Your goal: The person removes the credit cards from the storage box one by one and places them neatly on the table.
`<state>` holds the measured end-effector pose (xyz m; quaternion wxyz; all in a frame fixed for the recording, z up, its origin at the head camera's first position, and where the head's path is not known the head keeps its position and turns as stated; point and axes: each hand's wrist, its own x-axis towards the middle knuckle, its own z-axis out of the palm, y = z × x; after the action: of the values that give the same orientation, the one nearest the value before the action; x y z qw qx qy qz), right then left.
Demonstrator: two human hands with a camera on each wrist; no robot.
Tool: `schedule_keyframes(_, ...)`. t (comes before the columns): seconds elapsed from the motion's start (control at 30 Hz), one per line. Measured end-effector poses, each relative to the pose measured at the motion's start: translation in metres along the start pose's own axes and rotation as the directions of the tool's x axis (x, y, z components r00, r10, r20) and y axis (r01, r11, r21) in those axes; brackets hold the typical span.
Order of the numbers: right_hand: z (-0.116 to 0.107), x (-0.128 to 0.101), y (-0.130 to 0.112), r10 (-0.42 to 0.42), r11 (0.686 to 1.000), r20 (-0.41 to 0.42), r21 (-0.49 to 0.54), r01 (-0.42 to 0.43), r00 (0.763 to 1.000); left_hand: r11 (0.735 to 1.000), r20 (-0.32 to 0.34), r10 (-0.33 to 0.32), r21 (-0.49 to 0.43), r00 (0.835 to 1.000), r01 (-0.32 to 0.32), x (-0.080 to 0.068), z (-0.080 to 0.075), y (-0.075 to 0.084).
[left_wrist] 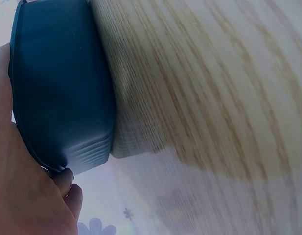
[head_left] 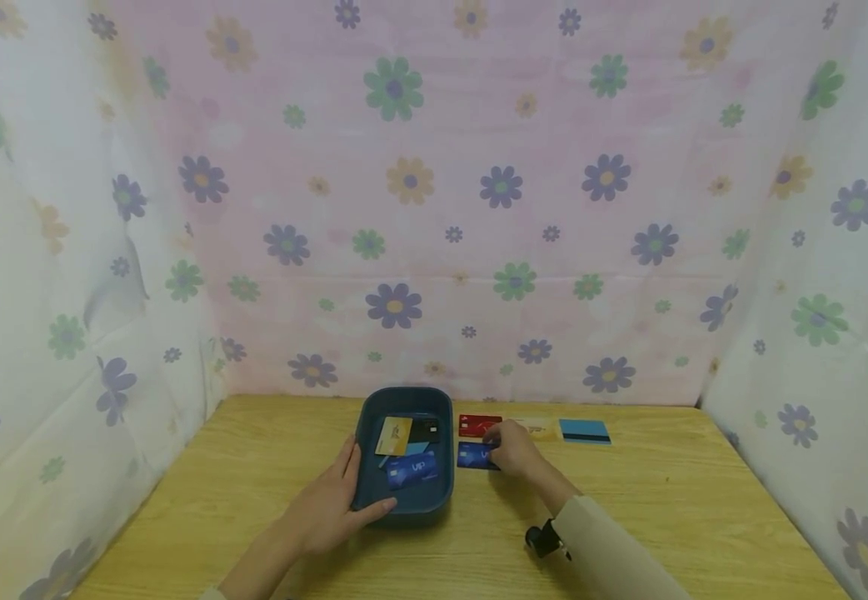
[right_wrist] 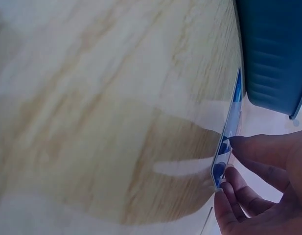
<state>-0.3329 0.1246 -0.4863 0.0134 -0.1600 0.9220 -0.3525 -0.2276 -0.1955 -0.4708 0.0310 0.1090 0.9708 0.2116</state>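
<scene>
A dark blue plastic tray (head_left: pixel 417 518) stands on the table, with my left hand (head_left: pixel 325 504) gripping its left side; the thumb lies over the near rim. Inside it lie a gold card (head_left: pixel 393 436), a black card (head_left: pixel 426 431), a light blue card (head_left: pixel 415 448) and a blue VIP card (head_left: pixel 412 472). My right hand (head_left: pixel 516 450) pinches another blue VIP card (head_left: pixel 471 455) by its edges, just right of the tray. In the right wrist view this blue card (right_wrist: pixel 233 117) lies flat at table level, thumb and fingertips touching it.
Behind the held card runs a row: a red card (head_left: pixel 475 423), a pale gold card (head_left: pixel 542 429) partly behind my hand, and a light blue card with a black stripe (head_left: pixel 585 431). The wooden table (head_left: pixel 674 508) is enclosed by flowered cloth (head_left: pixel 449 208) at the back and sides.
</scene>
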Motion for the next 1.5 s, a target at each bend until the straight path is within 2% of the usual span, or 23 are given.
schedule_keyframes(0.23, -0.005, -0.005, -0.001, 0.032, 0.998, -0.019, 0.055, -0.031, 0.999, 1.000, 0.004, 0.010, -0.007, 1.000, -0.010, 0.001, 0.002, 0.000)
schedule_keyframes(0.43, -0.020, -0.007, -0.020, 0.013, 0.996, -0.056, 0.092, -0.008, 0.998, 1.000, -0.008, 0.008, -0.007, 1.000, -0.008, 0.004, 0.002, -0.001)
schedule_keyframes(0.57, -0.027, -0.011, -0.032, 0.007, 0.994, -0.046, 0.113, -0.002, 0.999, 1.000, -0.011, 0.015, -0.007, 1.000, -0.015, 0.005, 0.001, -0.001)
schedule_keyframes(0.8, -0.026, -0.016, -0.047, -0.079, 0.987, 0.005, 0.141, 0.078, 0.997, 1.000, -0.007, 0.009, 0.005, 1.000, -0.009, 0.004, 0.001, -0.002)
schedule_keyframes(1.07, -0.017, -0.019, -0.060, -0.187, 0.967, 0.085, 0.193, 0.168, 0.979, 1.000, -0.001, 0.000, 0.003, 1.000, 0.000, 0.004, 0.003, -0.004)
schedule_keyframes(1.23, -0.014, -0.024, -0.069, -0.213, 0.967, 0.112, 0.168, 0.192, 0.971, 1.000, -0.002, 0.006, -0.005, 1.000, -0.006, 0.004, 0.004, -0.004)
schedule_keyframes(1.5, -0.004, -0.025, -0.087, -0.278, 0.959, 0.105, 0.088, 0.270, 0.955, 1.000, -0.017, 0.013, 0.001, 1.000, -0.013, 0.002, 0.003, -0.004)
